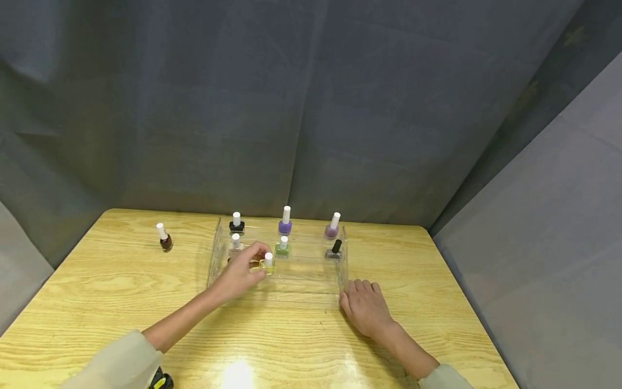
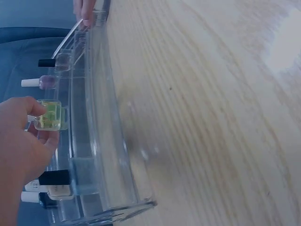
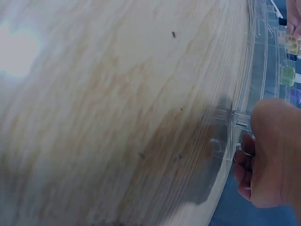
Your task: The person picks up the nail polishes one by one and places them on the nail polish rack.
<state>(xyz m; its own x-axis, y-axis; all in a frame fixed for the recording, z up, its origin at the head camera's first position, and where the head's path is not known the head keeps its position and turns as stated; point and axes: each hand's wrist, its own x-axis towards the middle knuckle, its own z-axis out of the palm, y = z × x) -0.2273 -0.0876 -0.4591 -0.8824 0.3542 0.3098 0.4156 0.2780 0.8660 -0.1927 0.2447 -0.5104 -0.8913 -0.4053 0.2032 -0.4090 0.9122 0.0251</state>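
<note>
My left hand pinches a yellow nail polish bottle with a white cap, over the middle of a clear tiered rack. Right behind it, a green nail polish bottle stands on a tier. At the rack's front right corner, my right hand grips the side panel with curled fingers. The left wrist view shows a black-capped bottle on the rack's left end, mostly hidden by the left hand in the head view. Near it is a pale bottle.
On the back tier stand a black bottle, a purple bottle and a mauve bottle. A greyish bottle with a black cap leans at the right. One dark red bottle is on the wooden table, left of the rack.
</note>
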